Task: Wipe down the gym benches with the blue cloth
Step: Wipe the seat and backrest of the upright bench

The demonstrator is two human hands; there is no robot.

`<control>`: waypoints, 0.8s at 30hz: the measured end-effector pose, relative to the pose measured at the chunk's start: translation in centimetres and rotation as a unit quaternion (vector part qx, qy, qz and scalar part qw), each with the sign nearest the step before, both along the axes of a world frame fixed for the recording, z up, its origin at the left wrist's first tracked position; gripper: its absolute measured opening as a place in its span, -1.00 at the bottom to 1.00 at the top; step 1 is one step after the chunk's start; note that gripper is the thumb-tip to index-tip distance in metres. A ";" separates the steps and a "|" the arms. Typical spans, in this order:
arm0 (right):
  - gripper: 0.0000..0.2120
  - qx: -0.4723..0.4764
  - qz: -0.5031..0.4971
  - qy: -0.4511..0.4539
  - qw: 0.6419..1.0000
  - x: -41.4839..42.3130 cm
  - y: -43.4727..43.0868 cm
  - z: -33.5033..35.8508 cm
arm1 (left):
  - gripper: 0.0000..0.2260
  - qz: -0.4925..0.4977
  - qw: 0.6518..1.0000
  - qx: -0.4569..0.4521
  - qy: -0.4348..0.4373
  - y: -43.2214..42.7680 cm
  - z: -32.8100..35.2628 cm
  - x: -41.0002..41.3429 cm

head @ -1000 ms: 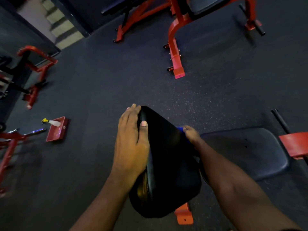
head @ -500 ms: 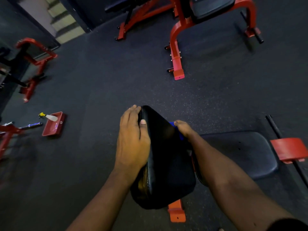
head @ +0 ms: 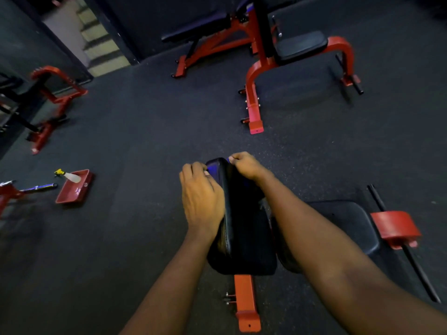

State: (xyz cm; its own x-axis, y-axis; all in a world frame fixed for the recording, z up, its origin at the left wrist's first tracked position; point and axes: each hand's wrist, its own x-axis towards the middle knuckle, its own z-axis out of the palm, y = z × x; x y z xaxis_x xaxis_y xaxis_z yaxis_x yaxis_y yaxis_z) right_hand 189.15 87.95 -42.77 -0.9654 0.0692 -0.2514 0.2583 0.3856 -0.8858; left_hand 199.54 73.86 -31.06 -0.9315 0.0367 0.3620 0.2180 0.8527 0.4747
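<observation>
While the top edge of the raised black backrest pad [head: 242, 213] is judged mid-wipe, the blue cloth [head: 213, 169] is kept draped there, gripped by curled fingers of the left hand [head: 200, 194] and right hand [head: 244, 165]. Next, a firm downward drag seems needed.

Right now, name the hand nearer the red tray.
Left. The left hand grips the bench pad on the side toward the red tray; the right hand holds the blue cloth farther right.

right hand [head: 244, 164] up from backrest pad's [head: 242, 213] side to its top end, blue cloth [head: 214, 169] now between both hands, left hand [head: 200, 194] fingers newly curled
</observation>
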 end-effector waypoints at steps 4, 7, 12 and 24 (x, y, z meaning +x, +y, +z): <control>-0.71 0.030 0.010 0.019 0.999 0.3 -0.9 4.7 | -0.82 -0.018 0.997 0.075 -0.010 -1.1 0.5 0.6; -0.73 0.064 0.010 0.019 0.998 0.6 -1.4 6.7 | -0.76 -0.054 0.984 0.163 -0.054 -3.9 0.6 0.2; -0.78 0.096 0.021 0.031 0.995 0.5 -3.2 12.0 | -0.72 -0.067 0.972 0.209 -0.084 -9.3 1.0 -1.2; -0.51 0.386 -0.077 -0.035 0.919 10.7 -12.7 13.5 | -0.75 -0.165 0.956 0.222 -0.103 -13.0 1.3 -5.4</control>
State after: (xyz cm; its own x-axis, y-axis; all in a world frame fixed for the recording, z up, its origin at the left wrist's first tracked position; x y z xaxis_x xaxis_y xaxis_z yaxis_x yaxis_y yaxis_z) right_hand 199.87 75.20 -29.30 -0.9125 0.3872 -0.1320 0.4085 0.8459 -0.3430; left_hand 194.12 60.84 -29.78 -0.9488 0.2265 0.2200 0.3031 0.4588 0.8352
